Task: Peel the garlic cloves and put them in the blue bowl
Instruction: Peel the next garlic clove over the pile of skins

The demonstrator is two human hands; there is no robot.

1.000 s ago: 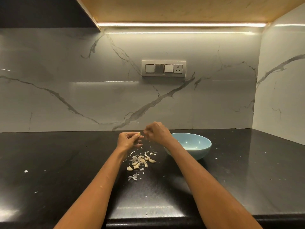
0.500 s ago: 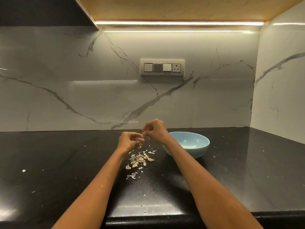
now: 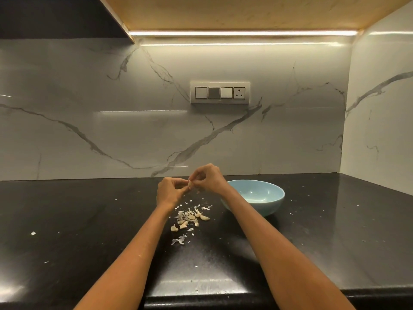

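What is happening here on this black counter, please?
A person is peeling garlic. Both hands, the left hand and the right hand, pinch one garlic clove above the counter. More cloves and bits of skin lie below them. The blue bowl to the right looks empty.

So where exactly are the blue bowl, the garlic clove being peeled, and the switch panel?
blue bowl point(image 3: 271, 205): head view, on its outer wall at the front right.
garlic clove point(image 3: 190, 183): head view, on the pale tip showing between the fingertips of both hands.
switch panel point(image 3: 220, 93): head view, on its middle.
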